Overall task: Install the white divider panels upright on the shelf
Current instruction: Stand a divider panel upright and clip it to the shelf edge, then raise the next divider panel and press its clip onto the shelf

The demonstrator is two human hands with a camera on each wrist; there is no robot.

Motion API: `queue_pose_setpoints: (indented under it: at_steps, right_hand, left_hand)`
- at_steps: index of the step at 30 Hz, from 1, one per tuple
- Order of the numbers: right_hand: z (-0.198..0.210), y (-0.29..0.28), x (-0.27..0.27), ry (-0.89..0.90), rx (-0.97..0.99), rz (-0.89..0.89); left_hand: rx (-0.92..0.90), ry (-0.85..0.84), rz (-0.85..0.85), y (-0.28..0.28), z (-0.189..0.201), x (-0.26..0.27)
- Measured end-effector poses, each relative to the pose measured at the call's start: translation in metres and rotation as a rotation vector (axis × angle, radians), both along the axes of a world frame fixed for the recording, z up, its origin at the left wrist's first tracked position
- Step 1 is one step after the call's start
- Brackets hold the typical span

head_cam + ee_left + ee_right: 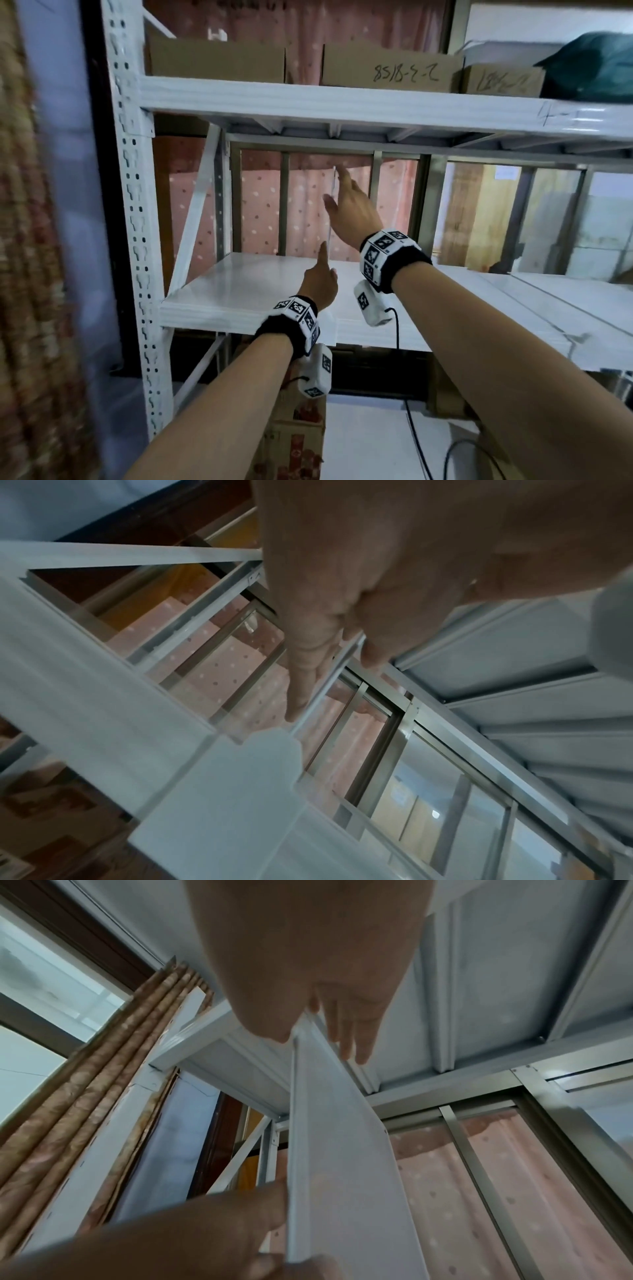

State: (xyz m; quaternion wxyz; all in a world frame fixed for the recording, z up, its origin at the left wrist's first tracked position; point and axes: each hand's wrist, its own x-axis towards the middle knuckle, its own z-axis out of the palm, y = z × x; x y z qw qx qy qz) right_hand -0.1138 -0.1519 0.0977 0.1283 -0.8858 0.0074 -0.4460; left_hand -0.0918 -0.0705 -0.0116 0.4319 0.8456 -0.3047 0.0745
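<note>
A thin white divider panel (330, 222) stands upright and edge-on on the white lower shelf (239, 291), reaching up toward the underside of the upper shelf (342, 106). My right hand (334, 185) pinches its top, thumb on the left face and straight fingers on the right. My left hand (327, 262) holds it low down, index finger stretched up the left face and thumb on the other side. The right wrist view shows the panel's broad face (342, 1150), my right hand (318, 1047) at its top edge and my left hand (274, 1231) at its front edge. In the left wrist view my left hand (332, 691) straddles the panel edge (308, 712).
Cardboard boxes (219, 60) (390, 68) sit on the upper shelf. A perforated white post (133, 205) and a diagonal brace (195, 212) bound the bay on the left. A pink dotted curtain (263, 205) hangs behind. Printed boxes (298, 445) and a black cable (414, 442) lie on the floor.
</note>
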Motion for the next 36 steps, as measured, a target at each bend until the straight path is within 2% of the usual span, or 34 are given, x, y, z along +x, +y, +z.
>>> queue_pose_setpoints:
  at_steps: [2, 5, 8, 11, 17, 21, 23, 25, 27, 29, 31, 32, 36]
  right_hand:
    - [0.006, 0.003, 0.003, 0.028, -0.019, 0.034]
    - [0.006, 0.005, 0.006, 0.019, 0.071, 0.090]
    - [0.006, 0.006, 0.009, 0.107, 0.138, 0.073]
    - [0.009, 0.008, 0.014, 0.141, 0.114, 0.032]
    - [0.005, 0.012, 0.023, 0.127, 0.057, -0.038]
    - [0.002, 0.014, 0.021, 0.108, 0.134, -0.045]
    - [0.001, 0.014, 0.020, 0.107, 0.186, -0.020]
    - [0.001, 0.014, 0.011, 0.110, 0.250, 0.058]
    - [0.003, 0.005, -0.003, 0.094, 0.401, 0.094]
    - [0.000, -0.013, -0.021, 0.067, 0.531, 0.044]
    - [-0.009, -0.036, -0.036, 0.051, 0.493, -0.059]
    - [-0.014, -0.051, -0.043, 0.064, 0.468, -0.113]
    - [-0.030, -0.112, -0.081, 0.166, 0.444, -0.259]
  left_hand:
    - [-0.003, -0.007, 0.019, -0.002, 0.001, -0.001]
    - [-0.009, 0.016, 0.046, -0.004, 0.001, -0.003]
    - [-0.030, 0.006, 0.057, -0.006, 0.001, -0.007]
    - [-0.051, -0.025, 0.070, -0.005, 0.000, -0.007]
    - [-0.101, -0.032, 0.001, -0.001, -0.003, -0.002]
    - [-0.107, -0.050, -0.036, 0.000, -0.006, 0.006]
    - [-0.110, -0.032, -0.032, 0.000, -0.006, 0.009]
    - [-0.219, 0.062, 0.027, -0.002, -0.005, 0.007]
    - [-0.390, 0.090, 0.214, -0.007, 0.002, -0.004]
    - [-0.487, -0.049, 0.346, -0.014, 0.016, -0.023]
    - [-0.516, -0.193, 0.329, -0.026, 0.027, -0.040]
    - [-0.516, -0.212, 0.290, -0.035, 0.032, -0.051]
    - [-0.419, -0.094, 0.173, -0.081, 0.036, -0.078]
